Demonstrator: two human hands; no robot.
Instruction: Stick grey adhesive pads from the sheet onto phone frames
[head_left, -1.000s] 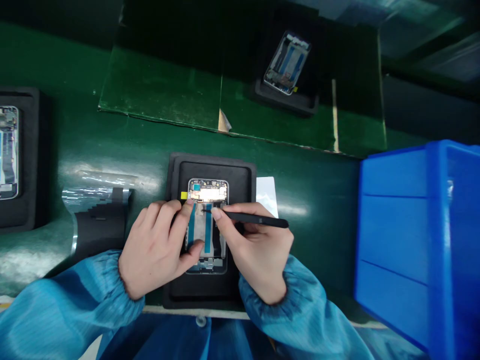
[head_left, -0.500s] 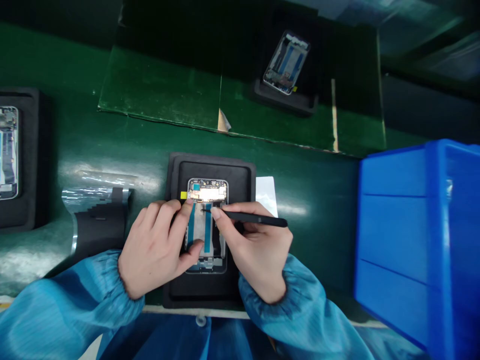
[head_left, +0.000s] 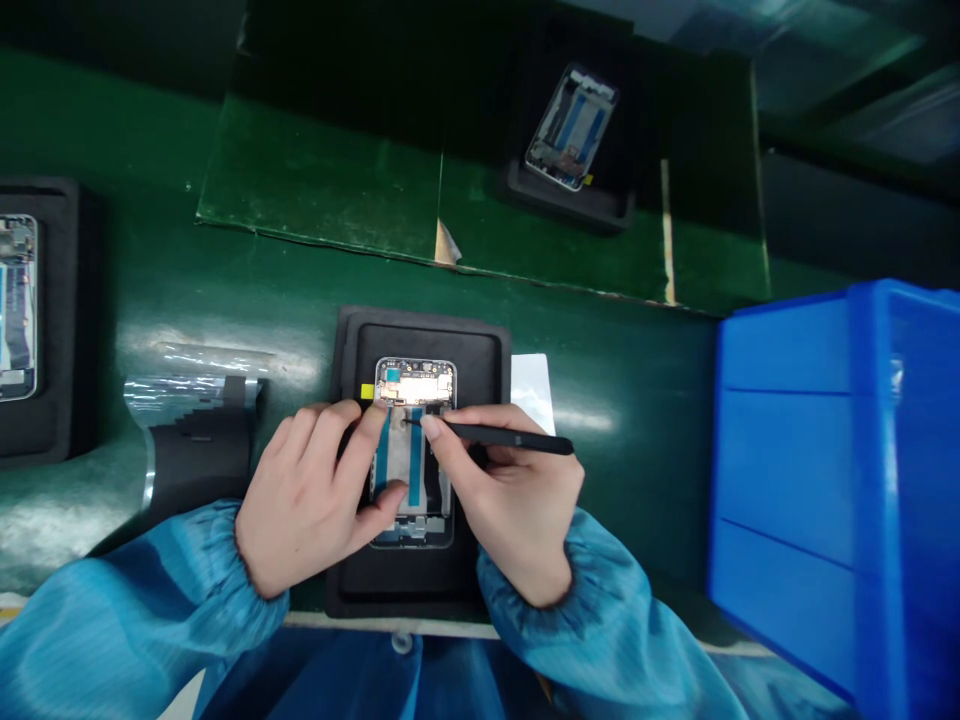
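An opened phone (head_left: 400,450), its circuit board and two blue strips bare, lies in a black foam tray (head_left: 409,590). Against its left side is my left hand (head_left: 319,495), fingers curved, the index fingertip by the board and the thumb on the lower part, holding it in place. My right hand (head_left: 517,500) is closed in a pen-like pinch round black tweezers (head_left: 517,438). Their tip points left, over the pale area just below the board; whether it touches is too small to tell. A yellow tab (head_left: 367,391) sticks out at the phone's upper left.
On the left lie a dark plastic film sheet (head_left: 199,450) and another tray (head_left: 64,330) with a phone. A further phone (head_left: 572,128) sits in a tray on the raised green board (head_left: 330,190). A blue bin (head_left: 787,460) stands right; a white card (head_left: 532,390) is beside the middle tray.
Almost nothing differs. Both hands, the phone and the tweezers keep their places, with only a very slight shift of the view.
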